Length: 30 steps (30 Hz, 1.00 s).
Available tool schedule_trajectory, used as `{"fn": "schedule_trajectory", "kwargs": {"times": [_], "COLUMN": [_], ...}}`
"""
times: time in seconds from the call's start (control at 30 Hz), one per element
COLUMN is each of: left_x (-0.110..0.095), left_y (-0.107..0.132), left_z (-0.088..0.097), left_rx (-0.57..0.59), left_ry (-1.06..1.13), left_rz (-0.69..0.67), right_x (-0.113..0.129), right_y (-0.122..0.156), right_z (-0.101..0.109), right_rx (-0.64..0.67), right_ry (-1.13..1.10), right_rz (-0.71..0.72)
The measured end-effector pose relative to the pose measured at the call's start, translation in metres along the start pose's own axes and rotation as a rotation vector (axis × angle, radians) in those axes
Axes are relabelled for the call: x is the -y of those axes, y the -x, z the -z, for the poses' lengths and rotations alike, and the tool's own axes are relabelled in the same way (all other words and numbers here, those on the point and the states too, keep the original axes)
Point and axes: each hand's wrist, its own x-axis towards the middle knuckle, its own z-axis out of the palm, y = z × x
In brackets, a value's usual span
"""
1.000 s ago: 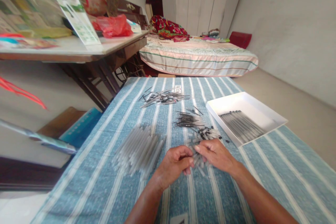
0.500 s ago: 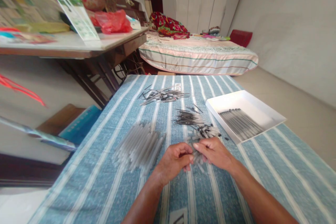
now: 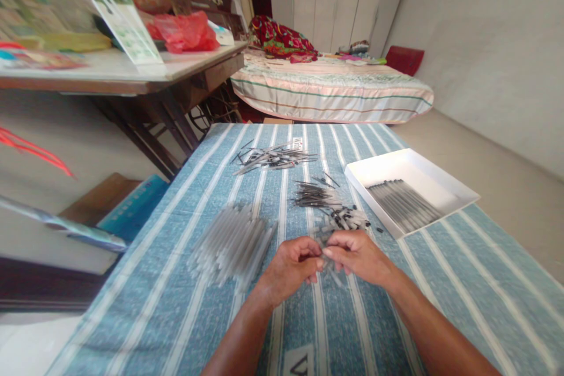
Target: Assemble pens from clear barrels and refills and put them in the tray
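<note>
My left hand (image 3: 296, 267) and my right hand (image 3: 358, 255) meet fingertip to fingertip over the table, both pinched closed. Whatever lies between their fingers is too small or hidden to make out. Just beyond them is a heap of small white and black plastic pieces (image 3: 350, 218), partly covered by my fingers. Behind that heap lie thin dark-tipped pen refills (image 3: 314, 194). A stack of translucent grey pen barrels (image 3: 235, 244) rests left of my left hand. To the right, a white box (image 3: 456, 202) holds a row of dark-filled pens (image 3: 403, 205).
A blue and white striped cloth (image 3: 176, 282) covers the table. More loose thin refills (image 3: 275, 157) are scattered at its far side. A desk (image 3: 194, 67) with bags on it stands at the left, and a bed (image 3: 330, 85) lies beyond the table.
The view has shifted very slightly. Both hands stay together in the same place, with only a tiny movement at the fingers.
</note>
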Motion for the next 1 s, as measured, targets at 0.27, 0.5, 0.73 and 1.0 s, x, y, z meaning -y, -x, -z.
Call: {"fn": "schedule_trajectory", "kwargs": {"times": [0.27, 0.5, 0.73, 1.0], "left_x": [0.004, -0.008, -0.005, -0.002], "left_y": [-0.002, 0.005, 0.003, 0.001], "left_z": [0.001, 0.014, 0.012, 0.009], "left_rx": [-0.065, 0.072, -0.012, -0.189], "left_ry": [-0.195, -0.373, -0.373, -0.484], "left_rz": [-0.041, -0.016, -0.069, -0.212], "right_x": [0.008, 0.012, 0.015, 0.026], "right_y": [-0.004, -0.008, -0.011, -0.019], "right_z": [0.003, 0.011, 0.010, 0.006], "right_rx": [-0.036, -0.057, -0.074, -0.104], "right_ry": [0.052, 0.051, 0.058, 0.133], "right_rz": [0.005, 0.041, 0.003, -0.005]}}
